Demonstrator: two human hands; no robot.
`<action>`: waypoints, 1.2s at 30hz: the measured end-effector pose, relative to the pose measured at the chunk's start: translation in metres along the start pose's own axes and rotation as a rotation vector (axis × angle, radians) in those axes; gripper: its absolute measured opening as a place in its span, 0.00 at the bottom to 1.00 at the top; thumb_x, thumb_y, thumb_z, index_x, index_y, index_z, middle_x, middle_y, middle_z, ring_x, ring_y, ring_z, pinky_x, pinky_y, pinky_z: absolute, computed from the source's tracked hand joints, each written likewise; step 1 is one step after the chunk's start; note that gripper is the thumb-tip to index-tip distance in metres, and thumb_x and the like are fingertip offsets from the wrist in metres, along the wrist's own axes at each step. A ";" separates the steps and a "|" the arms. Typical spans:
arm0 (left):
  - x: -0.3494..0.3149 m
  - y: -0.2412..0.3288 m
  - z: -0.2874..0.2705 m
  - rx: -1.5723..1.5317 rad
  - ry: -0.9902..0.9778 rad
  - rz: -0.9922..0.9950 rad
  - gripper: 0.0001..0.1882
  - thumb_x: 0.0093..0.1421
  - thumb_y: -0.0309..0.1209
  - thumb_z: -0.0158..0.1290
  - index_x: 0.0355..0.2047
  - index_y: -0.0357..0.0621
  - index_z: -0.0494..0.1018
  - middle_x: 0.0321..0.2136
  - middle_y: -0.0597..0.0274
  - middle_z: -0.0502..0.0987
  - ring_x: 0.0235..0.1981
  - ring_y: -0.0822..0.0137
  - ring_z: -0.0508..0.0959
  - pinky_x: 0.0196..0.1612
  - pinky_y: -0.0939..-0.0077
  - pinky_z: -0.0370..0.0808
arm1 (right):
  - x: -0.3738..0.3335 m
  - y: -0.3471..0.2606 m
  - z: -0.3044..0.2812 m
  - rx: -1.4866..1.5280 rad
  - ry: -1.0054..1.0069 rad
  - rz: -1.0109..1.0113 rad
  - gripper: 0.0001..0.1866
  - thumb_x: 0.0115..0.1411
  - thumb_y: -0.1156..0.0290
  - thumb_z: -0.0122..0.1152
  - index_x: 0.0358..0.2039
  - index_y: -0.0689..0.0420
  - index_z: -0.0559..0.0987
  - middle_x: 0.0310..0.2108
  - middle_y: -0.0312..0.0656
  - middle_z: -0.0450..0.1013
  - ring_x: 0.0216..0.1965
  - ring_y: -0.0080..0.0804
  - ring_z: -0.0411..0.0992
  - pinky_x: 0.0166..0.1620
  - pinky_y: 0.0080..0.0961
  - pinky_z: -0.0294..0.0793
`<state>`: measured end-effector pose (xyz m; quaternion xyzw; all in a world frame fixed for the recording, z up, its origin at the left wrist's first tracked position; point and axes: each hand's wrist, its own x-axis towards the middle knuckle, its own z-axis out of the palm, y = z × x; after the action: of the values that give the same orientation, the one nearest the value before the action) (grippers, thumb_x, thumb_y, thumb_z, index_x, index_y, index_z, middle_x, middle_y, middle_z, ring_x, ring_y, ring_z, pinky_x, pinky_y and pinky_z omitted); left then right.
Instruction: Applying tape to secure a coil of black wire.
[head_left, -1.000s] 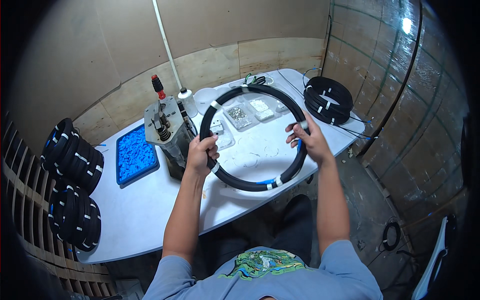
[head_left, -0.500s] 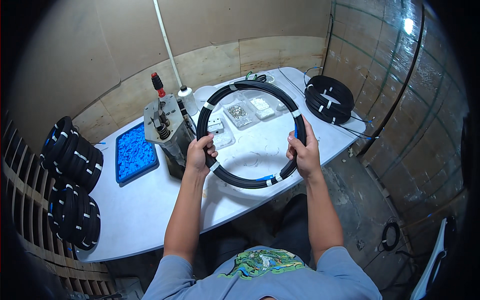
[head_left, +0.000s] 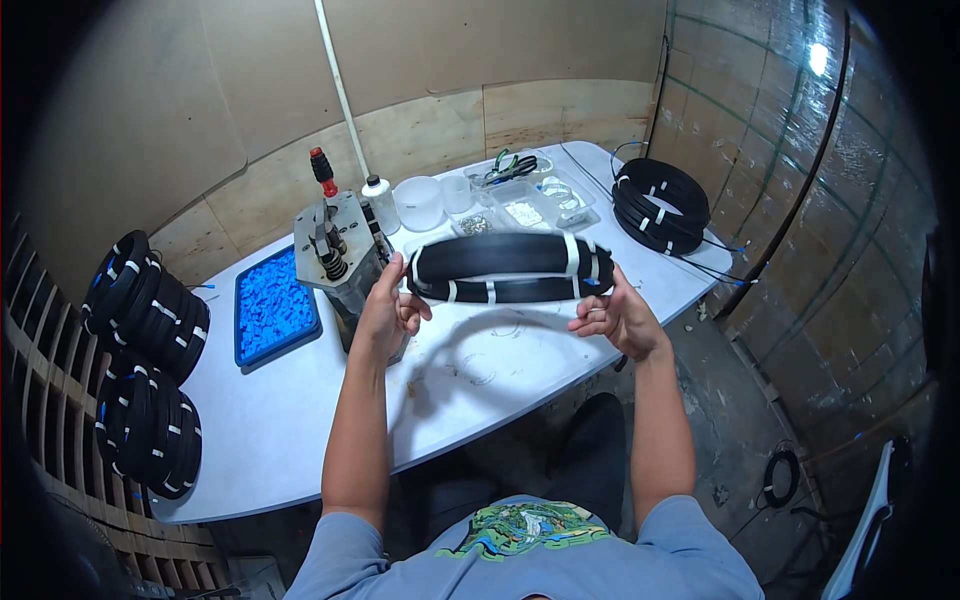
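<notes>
Between my hands is a coil of black cable (head_left: pixel 490 258) bound with several white bands, tipped so I see it nearly edge-on above the white table. My left hand (head_left: pixel 383 312) is closed on its left end, with the thumb up along the side and the fingers curled below. At the other end my right hand (head_left: pixel 630 320) grips the coil, its thumb against the side and its fingers bent in underneath. Blue bits show near the coil's right end, and part of the coil is smeared by motion.
On the white table (head_left: pixel 450 420) stand a metal press (head_left: pixel 345 260) with a red-and-black top, a blue tray (head_left: pixel 275 305) of small blue parts, a white bottle (head_left: pixel 380 204) and clear containers (head_left: pixel 420 204). More cable coils lie at left (head_left: pixel 150 310) and right (head_left: pixel 660 205).
The coil has tipped from facing me as an open ring to nearly edge-on. Both hands have turned with it and keep hold of its two sides.
</notes>
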<state>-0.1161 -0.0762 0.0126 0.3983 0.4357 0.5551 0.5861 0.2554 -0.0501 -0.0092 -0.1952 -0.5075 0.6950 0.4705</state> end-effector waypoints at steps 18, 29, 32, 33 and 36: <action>0.014 -0.014 0.045 0.004 0.191 0.077 0.29 0.69 0.59 0.44 0.44 0.42 0.71 0.26 0.62 0.73 0.26 0.71 0.74 0.30 0.77 0.73 | 0.012 0.026 0.008 -0.167 0.499 -0.118 0.21 0.70 0.49 0.52 0.43 0.57 0.71 0.28 0.35 0.69 0.24 0.25 0.73 0.26 0.21 0.73; 0.016 -0.021 0.036 -0.105 0.163 -0.041 0.27 0.68 0.61 0.45 0.36 0.48 0.67 0.19 0.73 0.63 0.16 0.78 0.62 0.19 0.82 0.61 | 0.012 0.014 0.043 -0.199 0.587 -0.158 0.19 0.70 0.60 0.57 0.54 0.57 0.70 0.29 0.33 0.66 0.17 0.15 0.63 0.17 0.16 0.65; 0.011 -0.020 0.039 -0.060 0.171 -0.024 0.27 0.68 0.61 0.45 0.38 0.48 0.66 0.18 0.73 0.62 0.16 0.78 0.62 0.19 0.81 0.60 | 0.013 0.015 0.036 -0.194 0.604 -0.135 0.16 0.70 0.60 0.57 0.50 0.57 0.71 0.29 0.33 0.65 0.17 0.15 0.62 0.17 0.16 0.65; 0.010 -0.018 0.040 -0.061 0.174 -0.024 0.27 0.68 0.61 0.45 0.38 0.48 0.66 0.18 0.73 0.62 0.16 0.78 0.62 0.19 0.81 0.60 | 0.013 0.015 0.035 -0.176 0.595 -0.129 0.15 0.70 0.60 0.57 0.48 0.58 0.72 0.29 0.32 0.65 0.17 0.15 0.62 0.17 0.16 0.65; 0.005 -0.015 0.042 -0.020 0.186 -0.006 0.27 0.68 0.61 0.45 0.37 0.48 0.66 0.18 0.73 0.61 0.16 0.78 0.61 0.19 0.81 0.61 | 0.012 0.015 0.034 -0.153 0.556 -0.101 0.14 0.70 0.59 0.56 0.45 0.57 0.72 0.29 0.32 0.64 0.17 0.14 0.61 0.17 0.16 0.65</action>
<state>-0.0721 -0.0712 0.0109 0.3379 0.4838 0.5923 0.5485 0.2180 -0.0584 -0.0060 -0.3874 -0.4191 0.5505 0.6093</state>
